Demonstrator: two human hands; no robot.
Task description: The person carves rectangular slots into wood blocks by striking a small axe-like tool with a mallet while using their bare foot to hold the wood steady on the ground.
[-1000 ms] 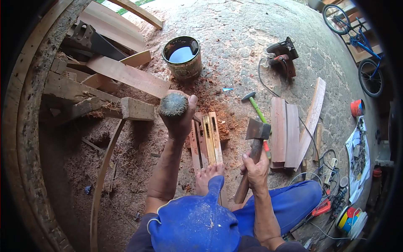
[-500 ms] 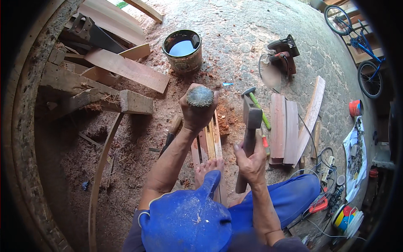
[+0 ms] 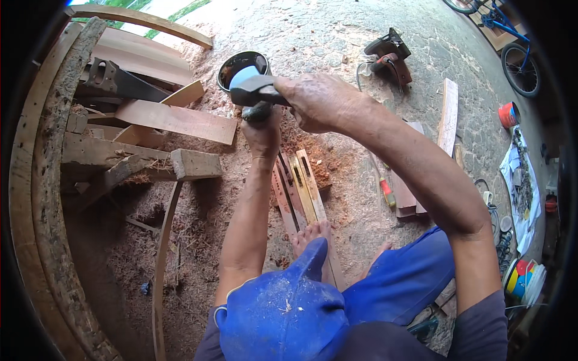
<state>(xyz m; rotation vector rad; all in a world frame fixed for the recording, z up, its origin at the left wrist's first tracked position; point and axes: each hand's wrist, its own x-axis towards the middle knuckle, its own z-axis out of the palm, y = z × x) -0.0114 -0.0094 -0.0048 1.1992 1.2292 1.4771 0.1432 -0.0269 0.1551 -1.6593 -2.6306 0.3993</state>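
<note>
My left hand [image 3: 262,137] is wrapped round an upright chisel [image 3: 257,112]; only its rounded handle end shows, and the blade is hidden. In my right hand [image 3: 322,102] is a hammer [image 3: 250,89], its head over the top of the chisel, overlapping it in view; whether they touch I cannot tell. Below and beyond my bare foot [image 3: 312,236] lie narrow wooden strips [image 3: 295,186] with slots cut in them. The foot rests on these strips. Reddish wood chips [image 3: 322,159] are scattered round their far end.
A bucket [image 3: 226,73] stands beyond my hands, partly covered by the hammer. Boards and a handsaw [image 3: 114,81] lie at left beside a timber beam [image 3: 195,164]. To the right are a circular saw [image 3: 391,60], a screwdriver [image 3: 386,194], wood pieces [image 3: 448,114] and a red can [image 3: 509,114].
My right hand has swung the hammer up and left, from beside my knee to over the chisel. My left hand still grips the chisel. The view has shifted slightly.
</note>
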